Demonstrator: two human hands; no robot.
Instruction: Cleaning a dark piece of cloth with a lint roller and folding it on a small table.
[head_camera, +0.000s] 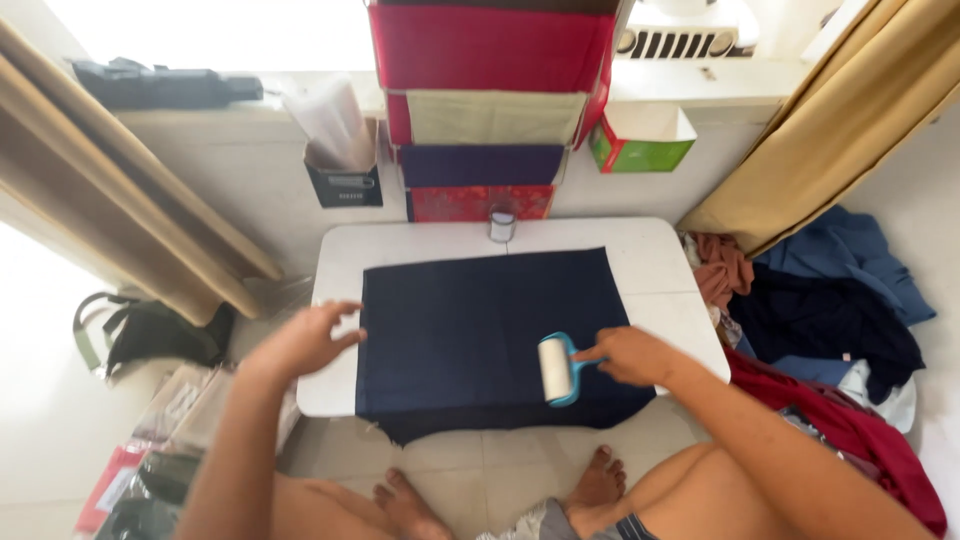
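Head view: right hand (628, 355) grips lint roller (556, 370), handle hidden; left hand (300, 342) released.

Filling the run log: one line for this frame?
left hand: flat on edge of dark navy cloth | right hand: holds teal-handled white lint roller on cloth | small white table
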